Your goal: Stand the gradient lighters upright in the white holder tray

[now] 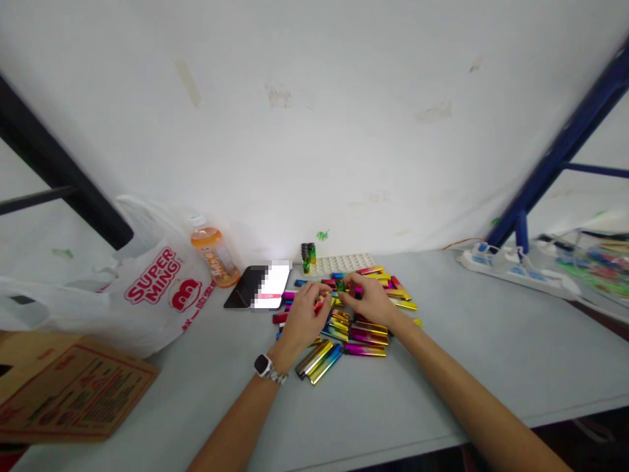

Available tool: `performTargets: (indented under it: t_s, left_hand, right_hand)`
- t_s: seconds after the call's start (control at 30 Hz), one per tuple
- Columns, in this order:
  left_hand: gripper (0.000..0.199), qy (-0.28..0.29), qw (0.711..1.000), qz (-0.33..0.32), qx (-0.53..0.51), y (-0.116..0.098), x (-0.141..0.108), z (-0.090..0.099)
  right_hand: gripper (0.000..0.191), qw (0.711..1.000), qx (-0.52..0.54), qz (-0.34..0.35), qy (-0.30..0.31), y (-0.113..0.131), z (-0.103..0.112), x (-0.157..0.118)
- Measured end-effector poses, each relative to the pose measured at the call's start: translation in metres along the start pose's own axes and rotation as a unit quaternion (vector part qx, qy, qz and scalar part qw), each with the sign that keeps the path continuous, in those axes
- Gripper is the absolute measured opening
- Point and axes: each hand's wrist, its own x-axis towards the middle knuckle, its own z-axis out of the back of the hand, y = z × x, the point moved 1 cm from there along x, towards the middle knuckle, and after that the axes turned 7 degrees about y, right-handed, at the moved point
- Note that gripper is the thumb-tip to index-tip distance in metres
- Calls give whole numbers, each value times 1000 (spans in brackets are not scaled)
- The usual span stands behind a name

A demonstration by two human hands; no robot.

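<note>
Many shiny metallic tubes (366, 350) in gold, blue, pink and red lie in a loose pile on the grey table. Over the left part of the pile is my left hand (305, 316), a watch on its wrist, its fingers bent around something I cannot make out. My right hand (368, 298) is just beside it, thumb and fingers pinched at a small dark green piece (341, 286). Behind the pile stand several small green and black cylinders (308, 255) at the left end of a white tray with a grid of holes (344, 263).
A tablet (243, 288) and an orange drink bottle (215, 252) are left of the pile. Further left are a white plastic bag (162, 288) and a cardboard box (83, 387). A power strip (518, 272) lies on the right by a blue post (555, 157).
</note>
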Motion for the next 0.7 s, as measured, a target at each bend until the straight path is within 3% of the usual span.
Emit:
performTargets:
  t_s: [0.13,0.33,0.53,0.7]
  left_hand:
    - [22,-19,998,18,-60,-10,-3,-7]
    - [25,-35,986,55,-152,-22,-6,-14]
    - [21,-46,969,84,-228,-16,-2,-18]
    - [20,-57,973,70,-214,-15,-6,-19]
  right_hand:
    - [15,993,103,24,-46,7,-8,-6]
    - [29,984,168,29,-49,7,-18,-23]
    - [29,988,149,27,-36,8,-21,-24]
    - [32,993,109,42,-24,12,-23,-27]
